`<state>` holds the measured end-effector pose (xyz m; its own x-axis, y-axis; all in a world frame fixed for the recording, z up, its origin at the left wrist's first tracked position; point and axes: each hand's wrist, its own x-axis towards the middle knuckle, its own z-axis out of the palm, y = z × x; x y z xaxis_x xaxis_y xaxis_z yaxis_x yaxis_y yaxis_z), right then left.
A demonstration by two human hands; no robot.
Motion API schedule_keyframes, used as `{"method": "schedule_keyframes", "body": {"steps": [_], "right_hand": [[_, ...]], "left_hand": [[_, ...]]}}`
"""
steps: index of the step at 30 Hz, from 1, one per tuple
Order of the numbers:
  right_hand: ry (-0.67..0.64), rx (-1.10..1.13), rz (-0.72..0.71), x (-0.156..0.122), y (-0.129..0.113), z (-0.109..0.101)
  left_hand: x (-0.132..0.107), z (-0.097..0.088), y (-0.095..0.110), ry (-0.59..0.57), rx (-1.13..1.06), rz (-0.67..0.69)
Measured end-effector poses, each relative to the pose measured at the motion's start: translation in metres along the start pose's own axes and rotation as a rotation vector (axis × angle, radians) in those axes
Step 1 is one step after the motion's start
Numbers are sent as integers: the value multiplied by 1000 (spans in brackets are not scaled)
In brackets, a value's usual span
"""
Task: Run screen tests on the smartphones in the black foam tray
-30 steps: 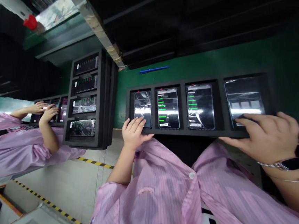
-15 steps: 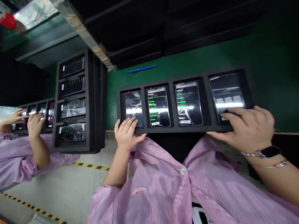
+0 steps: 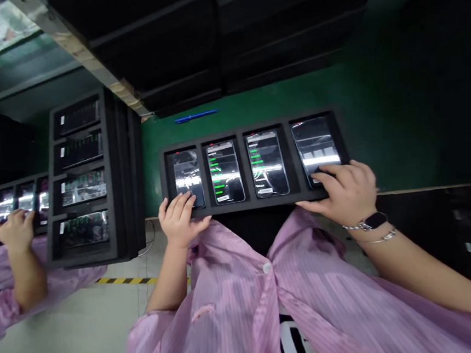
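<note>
A rectangular black foam tray point(image 3: 238, 205) is positioned along the near edge of the green-topped desk point(image 3: 253, 95), with its four compartments in a row. A black-framed glass smartphone is seated in each compartment; green lines of text are displayed on the second smartphone point(image 3: 226, 173) and third smartphone point(image 3: 267, 164) from the left, while glare covers much of the leftmost smartphone point(image 3: 188, 179) and rightmost smartphone point(image 3: 314, 146).

The left hand point(image 3: 177, 220) is placed at the tray's near-left part, its spread fingers point(image 3: 176, 203) lying over the lower end of the leftmost smartphone and its thumb lying along the tray's near edge. The right hand point(image 3: 346, 191) is placed at the near-right corner, its fingers point(image 3: 334, 173) held close together and curled over the lower end of the rightmost smartphone, and its thumb stretched along the near edge. A black smartwatch point(image 3: 373, 220) is worn on the right wrist.

A slim blue pen point(image 3: 196, 116) is laid just beyond the tray. A second black foam tray point(image 3: 83, 179), holding four smartphones, is set to the left. A co-worker's hand point(image 3: 15, 231) is seen beyond it, over a third tray point(image 3: 11, 204).
</note>
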<state>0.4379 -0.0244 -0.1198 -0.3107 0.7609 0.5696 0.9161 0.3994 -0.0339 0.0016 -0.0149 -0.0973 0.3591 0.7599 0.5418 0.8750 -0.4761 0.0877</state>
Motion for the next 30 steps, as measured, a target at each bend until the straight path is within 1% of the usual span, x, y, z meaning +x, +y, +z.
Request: {"method": "schedule_keyframes", "body": {"steps": [8, 10, 13, 16, 18, 20, 23, 25, 27, 30], "right_hand": [[22, -26, -9, 2, -1, 0], [-16, -29, 23, 0, -1, 0], [-115, -7, 70, -4, -1, -3], [-199, 38, 115, -5, -2, -7], [-218, 46, 146, -4, -3, -8], [-232, 40, 154, -4, -3, -9], [-241, 19, 146, -2, -3, -9], [-228, 9, 133, 0, -4, -10], [-191, 16, 116, 3, -5, -11], [-153, 80, 120, 12, -8, -12]], "left_hand": [[-2, 3, -1, -39, -5, -56], [-2, 3, -1, -37, 4, -54], [-3, 3, 0, -31, 1, -47], [-4, 0, 2, -77, -11, -89], [-2, -5, 4, -124, -25, -122], [3, -11, 5, -153, -65, -137], [18, -17, 5, -160, -80, -185], [30, -15, 5, -174, -38, -230], [38, -11, 4, -222, -7, -251], [43, -4, 2, -272, -8, -250]]}}
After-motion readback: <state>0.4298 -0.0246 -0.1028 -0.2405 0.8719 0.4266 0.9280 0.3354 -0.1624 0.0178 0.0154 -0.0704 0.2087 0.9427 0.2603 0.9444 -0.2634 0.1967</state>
